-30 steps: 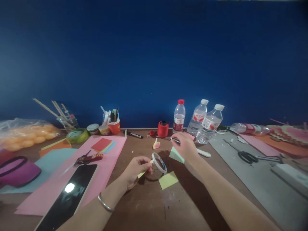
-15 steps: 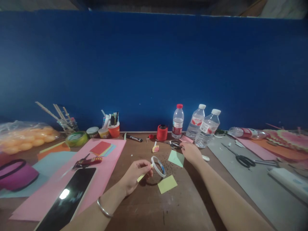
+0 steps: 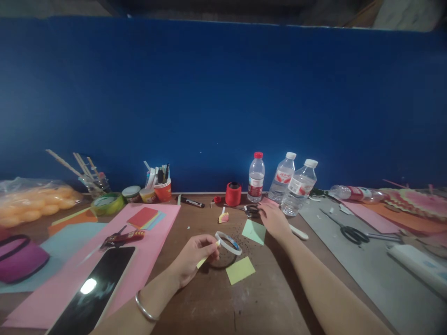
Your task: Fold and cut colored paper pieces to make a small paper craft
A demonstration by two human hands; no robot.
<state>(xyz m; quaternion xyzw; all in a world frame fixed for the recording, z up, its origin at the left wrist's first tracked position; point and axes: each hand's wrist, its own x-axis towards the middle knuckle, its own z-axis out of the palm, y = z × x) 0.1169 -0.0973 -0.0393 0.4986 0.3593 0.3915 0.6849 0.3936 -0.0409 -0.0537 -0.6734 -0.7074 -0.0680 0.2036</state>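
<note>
My left hand [image 3: 195, 256] is closed in a pinch on a small piece of yellow paper [image 3: 201, 263]. A narrow white tape roll [image 3: 238, 251] hangs at its fingertips, tilted just above the table. My right hand [image 3: 273, 218] reaches farther forward, its fingers curled on the handles of black scissors [image 3: 252, 211]; the fingertips are partly hidden. Under its wrist side lies a pale green paper [image 3: 254, 231]. A yellow-green paper square [image 3: 240, 271] lies in front of the tape roll. Small dark specks are scattered between the papers.
Behind stand a red thread spool [image 3: 233, 194] and water bottles [image 3: 256, 179]. A small pink-yellow paper piece [image 3: 223, 217] lies mid-table. To the left are a phone [image 3: 94, 288], pink paper [image 3: 157, 232] and a pen cup [image 3: 163, 190]; to the right, other scissors [image 3: 354, 234] on a grey sheet.
My right hand has moved slightly left, closer onto the scissors. The tape roll at my left fingertips has tipped flatter. The whole view has shifted a little.
</note>
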